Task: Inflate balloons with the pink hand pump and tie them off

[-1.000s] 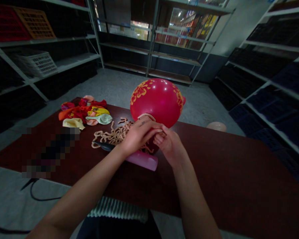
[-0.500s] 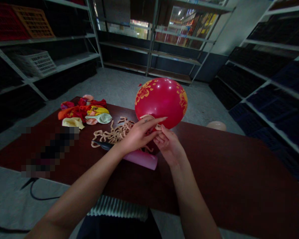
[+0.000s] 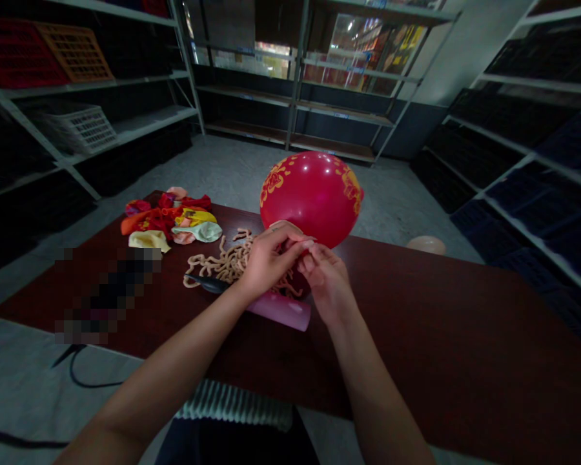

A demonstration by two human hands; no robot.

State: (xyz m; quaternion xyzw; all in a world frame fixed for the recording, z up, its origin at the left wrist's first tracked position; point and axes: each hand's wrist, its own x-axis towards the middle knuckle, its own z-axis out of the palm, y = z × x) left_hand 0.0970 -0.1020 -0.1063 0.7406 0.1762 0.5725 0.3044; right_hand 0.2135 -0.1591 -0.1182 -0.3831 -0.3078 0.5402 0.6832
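Note:
A blown-up red balloon (image 3: pixel 312 195) with gold flower prints floats just above the dark red table (image 3: pixel 416 336). My left hand (image 3: pixel 271 259) and my right hand (image 3: pixel 325 279) meet under it, fingers pinched together at the balloon's neck. A pale rubber band loops over my left fingers. Beneath my hands lie a heap of tan rubber bands (image 3: pixel 223 261) and a pink hand pump (image 3: pixel 281 310) with a black nozzle.
A pile of flat balloons (image 3: pixel 167 219) in red, orange, yellow and green lies at the table's far left. A pixelated patch (image 3: pixel 106 294) covers part of the left side. A pale balloon (image 3: pixel 426 244) sits behind the far edge. Metal shelving surrounds the room.
My left fingers, stretched out half a second ago, have curled back down onto the neck. The balloon shifted slightly left and turned.

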